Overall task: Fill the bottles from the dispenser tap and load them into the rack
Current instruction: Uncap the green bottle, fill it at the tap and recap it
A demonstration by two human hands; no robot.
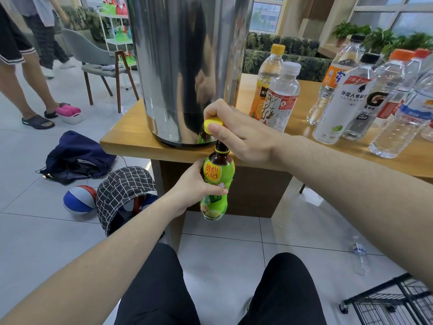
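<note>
The left hand [194, 184] grips a green-labelled bottle [216, 186] around its middle, fingers [218, 191] curled across the label and clamped on it, holding it upright below the edge of the tabletop [131, 141]. The bottle's open neck sits right under the tap spout [219, 146] of the steel dispenser [187, 66], which stands on the tabletop just behind the right hand [236, 134]. That hand's fingers are closed on the yellow tap handle [213, 124], thumb [219, 133] pressed against its front. The upper part of the bottle looks dark with liquid; the level lower down is hidden by the label.

To the right of the right hand's fingers, two capped bottles stand close together on the tabletop: an orange-labelled one with a yellow cap [268, 83] and a clear one with a white cap [282, 97]. Further right is a crowded group of clear and white bottles [365, 95]. Well below and to the right of both hands, a black wire rack [393, 301] stands on the floor, with a small clear bottle [360, 254] lying on the tiles near it. Left of the left hand's fingers, a checked bag [124, 188] and a ball [79, 199] lie on the floor
</note>
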